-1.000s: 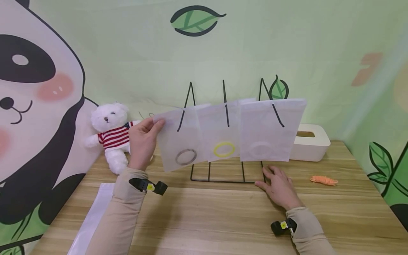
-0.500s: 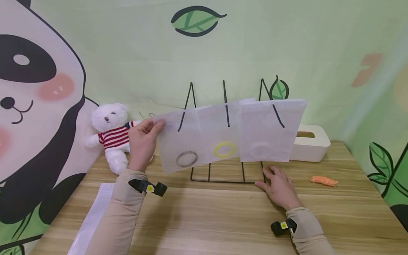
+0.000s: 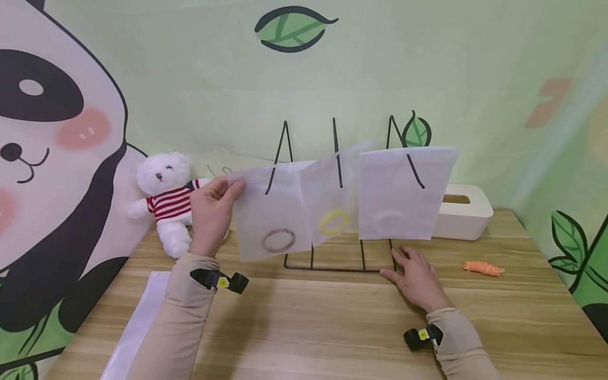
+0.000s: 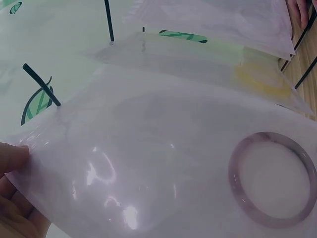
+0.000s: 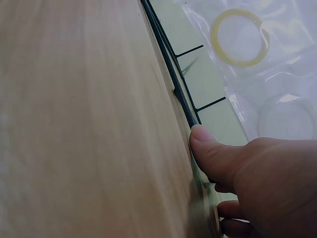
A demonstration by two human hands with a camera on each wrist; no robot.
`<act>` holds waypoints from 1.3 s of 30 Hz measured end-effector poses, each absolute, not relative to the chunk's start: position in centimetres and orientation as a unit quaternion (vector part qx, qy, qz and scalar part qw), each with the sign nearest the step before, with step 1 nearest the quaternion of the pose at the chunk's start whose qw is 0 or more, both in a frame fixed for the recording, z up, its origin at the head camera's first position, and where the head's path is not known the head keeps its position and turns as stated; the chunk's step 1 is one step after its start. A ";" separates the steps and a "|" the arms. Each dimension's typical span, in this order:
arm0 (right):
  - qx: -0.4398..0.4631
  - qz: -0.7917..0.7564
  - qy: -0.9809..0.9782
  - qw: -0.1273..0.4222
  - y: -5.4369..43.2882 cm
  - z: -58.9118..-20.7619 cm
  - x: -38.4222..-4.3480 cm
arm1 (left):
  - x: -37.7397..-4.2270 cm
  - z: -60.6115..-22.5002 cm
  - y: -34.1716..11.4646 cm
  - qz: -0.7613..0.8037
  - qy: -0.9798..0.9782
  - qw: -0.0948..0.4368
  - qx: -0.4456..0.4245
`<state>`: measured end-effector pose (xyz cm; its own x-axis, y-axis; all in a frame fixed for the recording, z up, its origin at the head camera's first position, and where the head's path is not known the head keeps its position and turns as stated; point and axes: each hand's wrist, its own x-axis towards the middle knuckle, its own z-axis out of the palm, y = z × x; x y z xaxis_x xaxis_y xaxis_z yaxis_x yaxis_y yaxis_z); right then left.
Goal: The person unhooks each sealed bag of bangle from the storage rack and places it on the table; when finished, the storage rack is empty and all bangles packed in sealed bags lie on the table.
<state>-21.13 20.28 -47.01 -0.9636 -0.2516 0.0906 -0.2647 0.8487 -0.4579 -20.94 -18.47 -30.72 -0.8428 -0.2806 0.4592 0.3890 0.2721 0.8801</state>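
Note:
My left hand point(image 3: 211, 214) pinches the upper left corner of a clear plastic bag point(image 3: 261, 216) holding a brownish-purple bangle point(image 4: 235, 173). A black wire hook point(image 3: 269, 182) passes through this bag's top. Beside it, a bag with a yellow bangle point(image 5: 214, 37) hangs tilted on the middle hook. The right-hand hook carries a bag point(image 3: 404, 192) with a pale, see-through bangle. All three hooks belong to a black wire rack point(image 3: 332, 270) standing on the table. At the rack's front right corner, my right hand point(image 3: 420, 279) holds the base, thumb on the front bar.
A white teddy bear point(image 3: 166, 177) in a striped shirt sits at the back left. Behind the rack's right side stands a white tissue box point(image 3: 467, 224). An orange cord bundle point(image 3: 483, 268) lies right, a flat plastic bag point(image 3: 138, 322) front left.
The middle bag with the yellow bangle has swung and now tilts, its right edge higher and apart from the right bag. The left bag's lower edge has dropped slightly. Both hands stay in place.

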 end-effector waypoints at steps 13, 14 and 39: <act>0.135 0.237 -0.962 0.016 20.3 -46.8 -21.1 | -20.6 -30.7 -18.6 -0.607 -0.747 0.268 -0.039; 0.136 0.238 -0.962 0.016 20.3 -46.8 -21.1 | -20.5 -30.7 -18.6 -0.608 -0.747 0.266 -0.040; 0.135 0.242 -0.961 0.015 20.2 -46.9 -21.1 | -19.6 -30.5 -18.9 -0.595 -0.754 0.272 -0.048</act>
